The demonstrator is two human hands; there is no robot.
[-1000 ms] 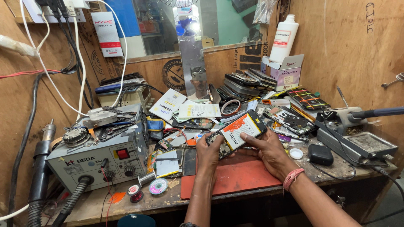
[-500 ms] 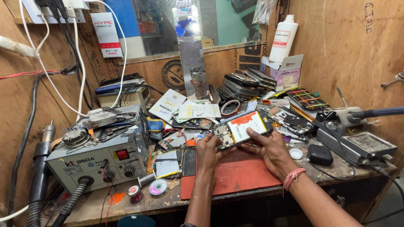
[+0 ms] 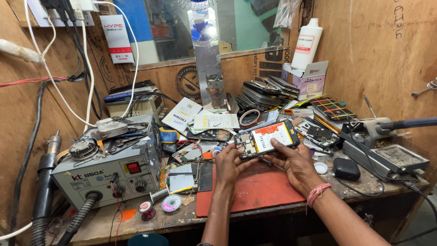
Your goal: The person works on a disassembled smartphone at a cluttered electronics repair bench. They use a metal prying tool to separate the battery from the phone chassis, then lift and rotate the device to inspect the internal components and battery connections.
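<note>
Above the red mat (image 3: pixel 255 191), both hands hold the opened phone (image 3: pixel 268 138) crosswise, right end higher.

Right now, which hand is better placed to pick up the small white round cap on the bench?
Right, probably. The right hand sits beside the small white round cap, while the left hand grips the far end of the opened phone with the white battery.

Both forearms are bare, with no sleeves reaching into view. The left hand (image 3: pixel 230 163) wears nothing: no ring, band or glove shows on it. The right hand (image 3: pixel 296 165) is also ungloved, and a pinkish-red thread band (image 3: pixel 316 193), wound in several strands, circles the wrist just behind it.
</note>
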